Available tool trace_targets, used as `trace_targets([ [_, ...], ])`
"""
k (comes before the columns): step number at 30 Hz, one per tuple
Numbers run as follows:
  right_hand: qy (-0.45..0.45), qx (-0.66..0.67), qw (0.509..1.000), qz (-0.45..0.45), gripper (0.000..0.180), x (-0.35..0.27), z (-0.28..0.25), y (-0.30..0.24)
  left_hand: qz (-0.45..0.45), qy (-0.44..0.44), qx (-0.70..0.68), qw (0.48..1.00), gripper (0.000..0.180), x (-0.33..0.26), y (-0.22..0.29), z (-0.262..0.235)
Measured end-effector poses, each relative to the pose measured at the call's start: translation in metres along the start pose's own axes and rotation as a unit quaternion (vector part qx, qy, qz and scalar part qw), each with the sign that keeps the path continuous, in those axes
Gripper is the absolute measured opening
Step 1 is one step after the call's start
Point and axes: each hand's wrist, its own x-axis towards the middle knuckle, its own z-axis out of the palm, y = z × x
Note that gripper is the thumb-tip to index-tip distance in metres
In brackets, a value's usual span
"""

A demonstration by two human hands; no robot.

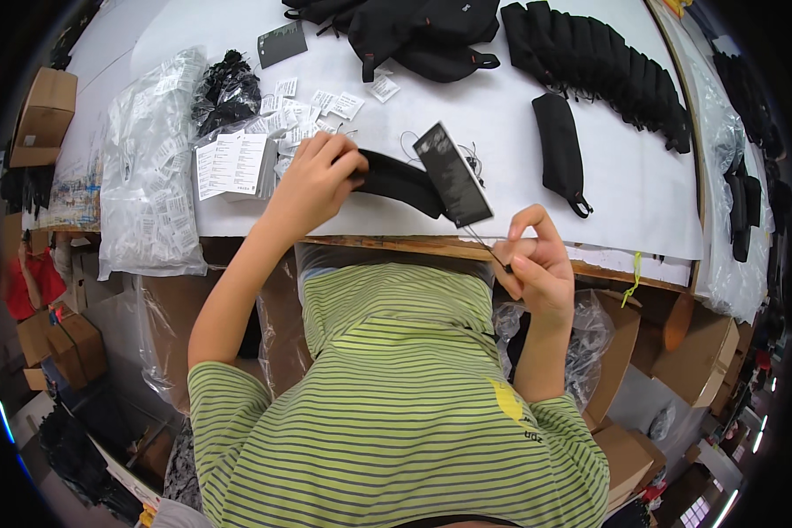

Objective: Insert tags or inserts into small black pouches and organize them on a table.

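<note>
Tagging work in hand here: the left hand (312,180) is clamped around one end of a black fabric pouch (400,180) that lies along the near edge of the white counter (493,123), fingers curled tight over it, while the right hand (537,264) pinches the thin string of a dark hang tag (453,174) between thumb and forefinger, the other fingers lifted clear. The tag hangs tilted in the air just above the pouch, its string running down to that pinch (the string is too fine to see whether it is already threaded through anything). By my reading, the tag is being fastened to the pouch, and the next move calls for a steady pull on the string with the pouch held firm so the loop does not slip. Round about: one more black pouch (561,150) lies alone to the right, a fanned row of black pouches (607,75) behind it, a heap of black bags (414,35) at the far edge. To the left sit small white paper labels (321,110), a clear plastic bag of packets (150,167), and a bundle of black cords (227,88). Nothing blocks the hands, though the loose labels lie close by the left wrist, and open cardboard boxes (669,352) wait below the counter's edge.
</note>
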Motion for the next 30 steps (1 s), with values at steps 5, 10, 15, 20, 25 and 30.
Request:
trace_targets([
  [5, 0.022, -0.069, 0.995, 0.070, 0.022, -0.013, -0.012, -0.012, 0.031, 0.037, -0.005, 0.999, 0.027, -0.024, 0.014, 0.009],
  [10, -0.019, -0.127, 0.981, 0.145, 0.019, -0.017, -0.014, -0.020, 0.041, 0.044, 0.003, 0.998, 0.026, -0.026, 0.014, 0.017],
  [15, 0.033, -0.302, 0.945, 0.122, 0.020, -0.020, -0.020, -0.020, 0.066, 0.033, -0.019, 0.997, 0.022, -0.018, 0.010, 0.019],
  [20, 0.118, -0.606, 0.784, -0.057, 0.043, -0.010, -0.016, -0.017, 0.086, 0.030, -0.035, 0.995, 0.022, -0.007, 0.026, 0.005],
  [25, -0.001, -0.715, 0.698, -0.027, 0.073, 0.012, -0.015, 0.006, 0.124, 0.009, -0.036, 0.992, 0.025, -0.005, 0.054, -0.014],
  [30, -0.060, -0.770, 0.633, -0.059, 0.050, 0.022, -0.022, 0.027, 0.125, -0.021, -0.030, 0.991, 0.026, -0.016, 0.062, -0.023],
])
